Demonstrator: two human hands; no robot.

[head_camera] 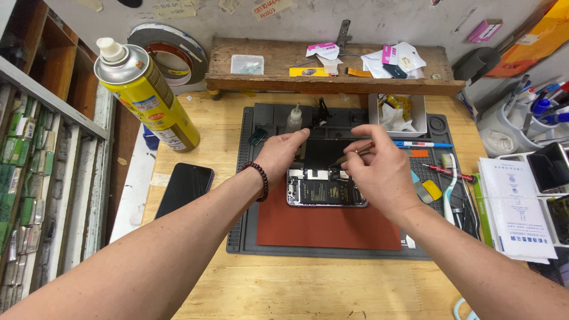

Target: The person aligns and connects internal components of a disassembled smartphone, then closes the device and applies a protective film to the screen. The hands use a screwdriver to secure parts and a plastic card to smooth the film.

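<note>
While both hands [332,157] grip, the opened phone [325,191] lies lengthwise left-right.

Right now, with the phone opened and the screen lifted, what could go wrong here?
1. The left hand props the lifted screen over the open phone; tilting it further might strain whatever joins them.
2. The right hand aims a thin tool at the phone's top edge; a slip could scratch parts near the battery.
3. The small bottle behind could be knocked over.
</note>
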